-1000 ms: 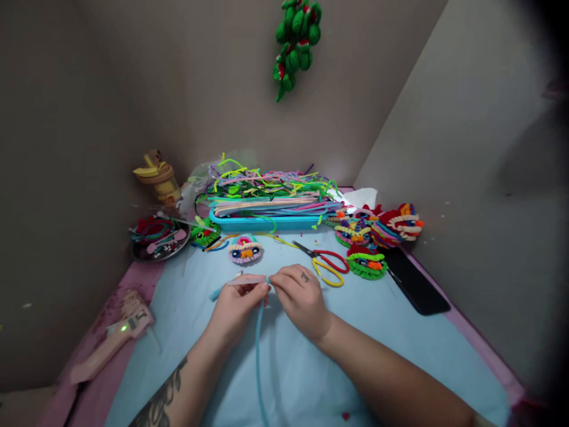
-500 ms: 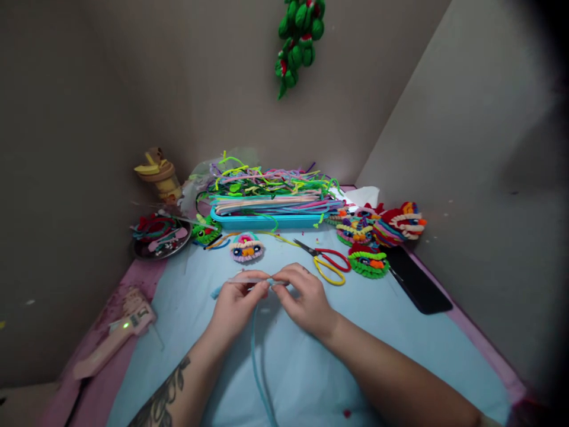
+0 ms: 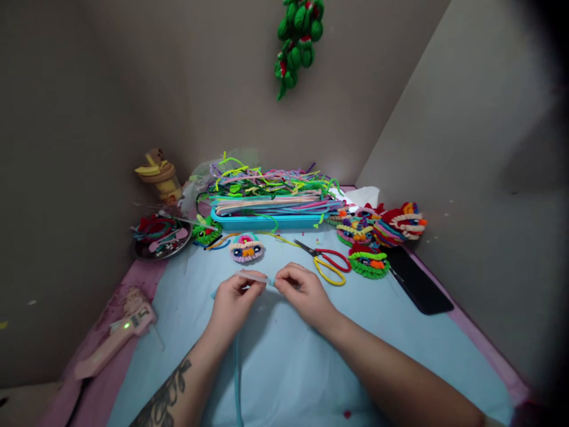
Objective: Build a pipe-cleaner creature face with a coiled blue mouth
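Observation:
My left hand (image 3: 235,303) is closed around a pale, translucent stick (image 3: 252,276) that looks like a glue stick, and a light blue pipe cleaner (image 3: 237,379). Part of the pipe cleaner hangs below this hand toward the near edge, and a bit of blue pokes out on its left side. Just to the right, my right hand (image 3: 307,295) pinches the blue strand between thumb and fingertips, near the end of the stick. How the strand lies around the stick is mostly hidden by the fingers. Beyond the hands sits a pipe-cleaner piece with eyes and an orange beak (image 3: 247,249).
Scissors (image 3: 329,261) with red and yellow handles lie beyond my right hand. A blue tray (image 3: 275,222) heaped with pipe cleaners stands behind. At left are a pink glue gun (image 3: 120,335) and a metal bowl (image 3: 151,256); at right, finished pieces (image 3: 368,262) and a black phone (image 3: 422,287).
My hands have drawn slightly apart, with the blue strand showing between them. The hanging length of pipe cleaner has swung left, and the stick is tilted a little more.

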A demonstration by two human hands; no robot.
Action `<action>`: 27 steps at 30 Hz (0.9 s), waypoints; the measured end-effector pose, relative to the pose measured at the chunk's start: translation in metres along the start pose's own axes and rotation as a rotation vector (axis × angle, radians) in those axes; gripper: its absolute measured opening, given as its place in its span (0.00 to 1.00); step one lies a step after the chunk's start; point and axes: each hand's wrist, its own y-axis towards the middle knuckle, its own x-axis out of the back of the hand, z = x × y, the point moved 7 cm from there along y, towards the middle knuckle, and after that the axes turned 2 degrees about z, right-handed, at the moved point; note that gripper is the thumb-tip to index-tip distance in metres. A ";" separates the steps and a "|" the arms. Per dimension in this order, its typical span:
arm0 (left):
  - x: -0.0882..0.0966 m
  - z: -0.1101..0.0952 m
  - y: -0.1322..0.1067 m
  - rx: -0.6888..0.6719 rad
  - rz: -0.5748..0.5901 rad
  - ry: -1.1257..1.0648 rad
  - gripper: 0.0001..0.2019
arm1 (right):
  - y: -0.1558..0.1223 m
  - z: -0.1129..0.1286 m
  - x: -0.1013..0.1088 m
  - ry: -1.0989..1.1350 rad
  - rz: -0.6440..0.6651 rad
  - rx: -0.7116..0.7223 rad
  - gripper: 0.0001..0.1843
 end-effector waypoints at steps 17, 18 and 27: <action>-0.016 0.015 -0.003 0.222 0.074 -0.334 0.14 | -0.012 0.020 -0.001 -0.495 -0.156 0.370 0.05; -0.016 0.015 -0.003 0.221 0.060 -0.341 0.14 | -0.013 0.022 -0.002 -0.545 -0.160 0.398 0.05; -0.007 0.015 -0.001 0.158 0.013 -0.193 0.11 | -0.013 0.020 -0.008 -0.441 -0.143 0.378 0.04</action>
